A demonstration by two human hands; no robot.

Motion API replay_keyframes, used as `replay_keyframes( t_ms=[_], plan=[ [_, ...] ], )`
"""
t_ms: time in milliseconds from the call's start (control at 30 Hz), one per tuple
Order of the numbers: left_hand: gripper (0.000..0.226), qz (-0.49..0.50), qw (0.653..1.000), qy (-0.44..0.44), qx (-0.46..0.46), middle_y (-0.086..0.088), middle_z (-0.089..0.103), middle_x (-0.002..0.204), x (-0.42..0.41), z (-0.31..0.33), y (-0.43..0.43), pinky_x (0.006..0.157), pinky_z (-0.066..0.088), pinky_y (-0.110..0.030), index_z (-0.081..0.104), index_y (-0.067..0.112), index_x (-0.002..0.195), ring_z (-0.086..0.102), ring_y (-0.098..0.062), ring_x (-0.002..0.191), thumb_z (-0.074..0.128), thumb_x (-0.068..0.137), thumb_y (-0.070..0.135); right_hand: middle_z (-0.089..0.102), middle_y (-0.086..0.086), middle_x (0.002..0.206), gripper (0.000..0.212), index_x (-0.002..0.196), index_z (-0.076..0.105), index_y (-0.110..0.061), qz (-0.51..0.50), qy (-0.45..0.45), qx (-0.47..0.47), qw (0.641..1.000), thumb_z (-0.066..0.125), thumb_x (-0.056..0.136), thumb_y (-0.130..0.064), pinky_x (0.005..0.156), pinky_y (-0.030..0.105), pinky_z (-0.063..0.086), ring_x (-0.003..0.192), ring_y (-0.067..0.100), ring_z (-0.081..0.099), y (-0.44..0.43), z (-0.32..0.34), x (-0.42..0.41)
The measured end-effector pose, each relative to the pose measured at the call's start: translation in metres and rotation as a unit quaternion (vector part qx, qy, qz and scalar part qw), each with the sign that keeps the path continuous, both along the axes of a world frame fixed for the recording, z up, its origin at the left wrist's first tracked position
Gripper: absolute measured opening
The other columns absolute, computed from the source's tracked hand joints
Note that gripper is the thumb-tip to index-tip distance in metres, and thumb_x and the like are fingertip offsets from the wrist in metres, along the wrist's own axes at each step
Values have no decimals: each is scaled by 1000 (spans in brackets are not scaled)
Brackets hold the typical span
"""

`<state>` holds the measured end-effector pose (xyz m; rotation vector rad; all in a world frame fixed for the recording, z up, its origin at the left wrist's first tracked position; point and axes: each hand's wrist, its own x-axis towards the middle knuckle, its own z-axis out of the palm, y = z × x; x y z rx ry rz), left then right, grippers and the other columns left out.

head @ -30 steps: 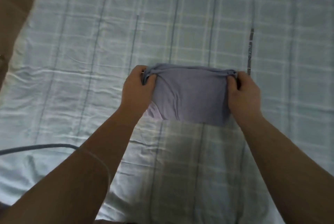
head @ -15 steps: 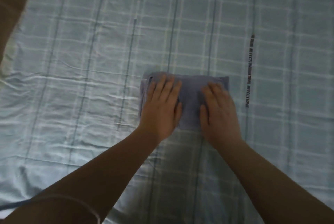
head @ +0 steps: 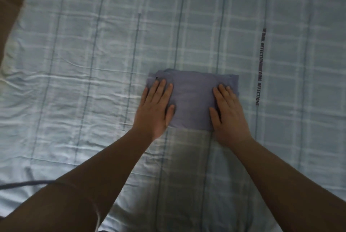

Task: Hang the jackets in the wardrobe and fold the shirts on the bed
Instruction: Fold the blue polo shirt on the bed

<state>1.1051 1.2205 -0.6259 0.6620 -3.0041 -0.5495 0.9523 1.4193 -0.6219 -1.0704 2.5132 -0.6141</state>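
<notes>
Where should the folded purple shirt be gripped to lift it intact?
Likely by its left and right edges, one hand scooping under from each side: the shirt lies as a flat layered rectangle, and the left hand and right hand rest flat there.

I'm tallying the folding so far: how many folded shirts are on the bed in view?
1. The folded shirt lies mid-bed on the checked sheet, under both flat hands. Others may lie outside the view.
</notes>
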Motion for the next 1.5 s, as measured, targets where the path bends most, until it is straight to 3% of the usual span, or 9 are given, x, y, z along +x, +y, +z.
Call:
replay_keyframes(
  t_ms=[100,200,400,600,733,867,1100,1300,1500],
  plan=[
    [51,179,981,55,48,-15,47,147,-5,22,2,114,34,-46,48,6,142,39,-32,139,52,95,25,56,9,133,35,122,61,-10,-160,-16,-109,981,57,87,-11,110,30,34,126,27,48,6,14,-3],
    [52,393,905,-19,165,-17,53,130,-14,32,-2,94,42,-45,48,7,131,49,-36,122,60,89,36,59,6,104,18,102,56,-17,-323,-101,-43,940,57,88,-27,81,34,46,96,26,59,6,21,-6],
    [83,451,838,-118,284,-18,60,125,-45,30,-6,63,40,-28,48,-1,133,60,-35,112,67,82,62,61,8,97,51,113,54,-5,-382,-199,35,902,67,87,-46,57,25,37,78,24,59,-8,16,-16],
    [67,439,805,-18,399,-6,71,105,-34,34,-4,57,48,-18,63,0,125,63,-5,73,73,84,52,66,13,91,35,99,66,-2,-388,-356,-17,850,66,91,-36,78,32,48,92,33,65,-1,17,-39],
    [57,415,642,101,636,-15,67,128,4,82,27,88,57,-34,57,-1,133,69,-23,110,71,91,35,67,16,116,23,112,66,-9,-346,-437,-83,826,58,98,-26,101,51,49,107,34,64,23,63,-29],
    [52,327,593,142,722,-15,60,139,45,165,57,101,52,-39,51,4,140,56,-28,130,60,99,35,70,9,110,12,96,63,-20,-284,-432,-117,848,53,101,-24,97,55,52,104,31,66,56,142,-12],
    [56,270,653,198,679,-11,60,140,100,297,107,106,47,-44,50,19,143,55,-28,131,57,98,50,69,-2,120,23,122,61,-20,-226,-456,-231,830,45,105,-22,97,40,52,108,14,66,99,294,32],
    [46,261,621,303,674,-15,58,141,175,381,102,95,54,-39,60,16,136,57,-29,129,59,98,42,69,2,124,24,121,62,-21,-119,-460,-307,824,44,105,-17,97,36,49,115,18,64,89,393,87],
    [42,311,661,456,509,-15,64,131,319,449,86,108,43,-52,60,10,131,57,-35,126,59,98,35,70,-1,119,24,117,63,-18,19,-473,-357,805,44,104,-11,101,34,47,114,15,63,17,454,206]
  ],
)
